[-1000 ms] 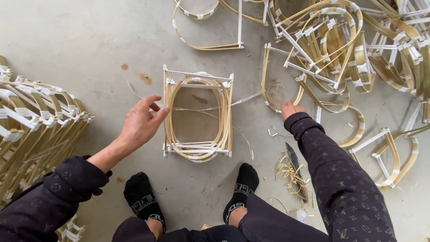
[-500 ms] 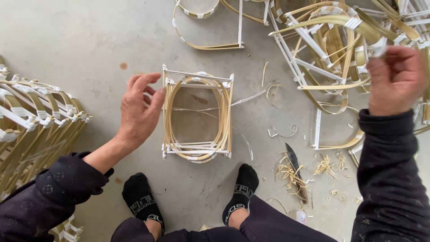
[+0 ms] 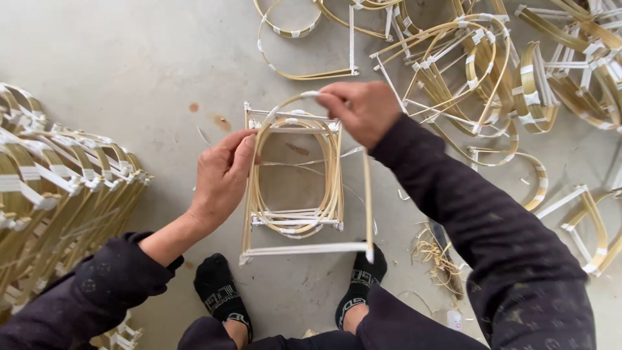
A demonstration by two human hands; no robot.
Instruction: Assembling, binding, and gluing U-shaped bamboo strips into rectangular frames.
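- Soft, even daylight fills the floor; nothing is dim.
- Shadows are faint, pooling just under the left hand (image 3: 223, 178) and its fingers.
- No glare off the pale bamboo frame (image 3: 295, 175) between the fingers.
- The right hand (image 3: 363, 110) is slightly motion-blurred.
- Edges bend outward, wide-lens style.

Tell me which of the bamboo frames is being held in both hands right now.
The bamboo frame on the floor between the feet: left hand grips its left side, right hand its top arch. The stack and pile lie untouched.
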